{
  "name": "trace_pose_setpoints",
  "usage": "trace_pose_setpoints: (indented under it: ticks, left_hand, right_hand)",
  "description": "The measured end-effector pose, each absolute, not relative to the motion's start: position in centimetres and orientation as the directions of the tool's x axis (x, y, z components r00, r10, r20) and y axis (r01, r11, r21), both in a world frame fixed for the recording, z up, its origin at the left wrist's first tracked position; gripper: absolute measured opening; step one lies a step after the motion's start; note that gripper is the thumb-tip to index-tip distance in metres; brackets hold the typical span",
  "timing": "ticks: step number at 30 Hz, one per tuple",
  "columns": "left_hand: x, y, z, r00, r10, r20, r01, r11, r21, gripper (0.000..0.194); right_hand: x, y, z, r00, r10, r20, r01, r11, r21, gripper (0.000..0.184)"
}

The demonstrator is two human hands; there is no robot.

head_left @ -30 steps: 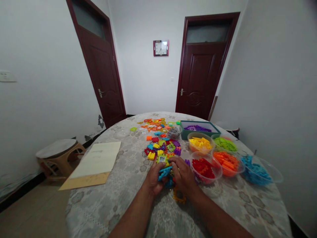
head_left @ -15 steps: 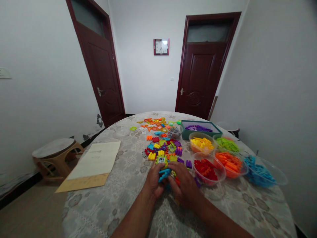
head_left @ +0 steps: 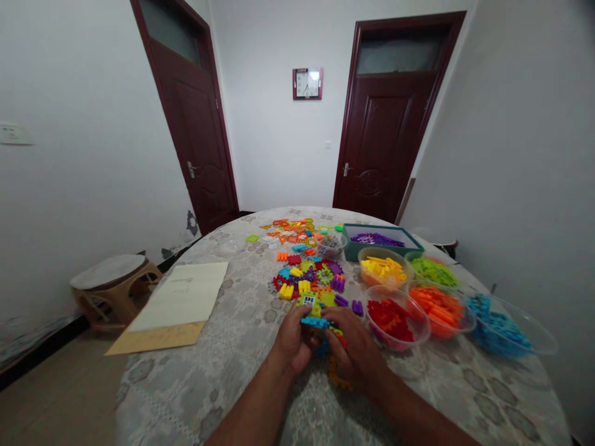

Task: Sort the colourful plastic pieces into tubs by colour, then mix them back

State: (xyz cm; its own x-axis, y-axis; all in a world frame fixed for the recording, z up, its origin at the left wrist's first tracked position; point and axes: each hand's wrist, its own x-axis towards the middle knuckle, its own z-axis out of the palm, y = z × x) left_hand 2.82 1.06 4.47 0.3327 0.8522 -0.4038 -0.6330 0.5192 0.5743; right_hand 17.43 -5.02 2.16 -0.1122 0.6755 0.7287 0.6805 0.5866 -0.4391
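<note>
Both my hands meet over the round table (head_left: 195,384), just in front of a heap of coloured plastic building pieces (head_left: 309,275). My left hand (head_left: 294,339) is closed, its thumb and fingers pinching a flat blue piece (head_left: 315,322). My right hand (head_left: 354,350) is curled and closed on the same cluster of pieces from the right; a red and orange bit shows at its fingertips. An orange gear-like piece (head_left: 338,379) lies on the cloth partly under my right wrist.
Clear bowls hold sorted pieces: red (head_left: 395,319), orange (head_left: 439,306), yellow (head_left: 383,271), green (head_left: 432,271), blue (head_left: 504,325). A green tray (head_left: 379,240) holds purple ones. Papers on a brown folder (head_left: 174,303) lie at left. A stool (head_left: 111,282) stands beside the table.
The blue piece between my hands has turned from tilted to lying flat and level. My right hand has slid slightly toward me. The view has shifted a little.
</note>
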Motion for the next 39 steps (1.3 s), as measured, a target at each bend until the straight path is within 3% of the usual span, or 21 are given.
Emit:
trace_pose_setpoints:
  ticks: [4, 8, 16, 21, 29, 34, 39]
  left_hand:
    - [3.1, 0.8, 4.5, 0.343, 0.862, -0.373, -0.646, 0.505, 0.573, 0.023]
    - [3.1, 0.6, 4.3, 0.327, 0.872, -0.364, -0.645, 0.488, 0.589, 0.020]
    - [2.6, 0.4, 4.3, 0.375, 0.873, -0.312, -0.641, 0.488, 0.592, 0.010]
    - [2.4, 0.0, 5.0, 0.409, 0.877, -0.251, -0.632, 0.471, 0.615, 0.019]
    - [2.4, -0.2, 4.8, 0.431, 0.891, -0.140, -0.575, 0.391, 0.719, 0.056]
    - [2.8, -0.2, 4.4, 0.425, 0.893, -0.151, -0.526, 0.379, 0.762, 0.053]
    - [2.6, 0.1, 4.4, 0.447, 0.876, -0.180, -0.540, 0.425, 0.727, 0.041]
  right_hand:
    - [17.3, -5.2, 2.4, -0.001, 0.716, 0.698, 0.683, 0.510, -0.522, 0.018]
    - [17.4, -5.4, 3.0, 0.115, 0.825, 0.554, 0.632, 0.370, -0.681, 0.009]
    - [17.5, -5.1, 3.7, 0.236, 0.935, 0.265, 0.361, 0.169, -0.917, 0.025]
    - [17.6, -4.9, 3.5, 0.242, 0.945, 0.219, 0.223, 0.166, -0.961, 0.034]
    - [18.0, -4.4, 3.6, 0.225, 0.960, 0.169, 0.143, 0.139, -0.980, 0.037]
    - [18.5, -4.2, 3.3, 0.203, 0.966, 0.158, 0.160, 0.127, -0.979, 0.040]
    - [18.3, -4.5, 3.7, 0.226, 0.960, 0.164, 0.112, 0.142, -0.984, 0.038]
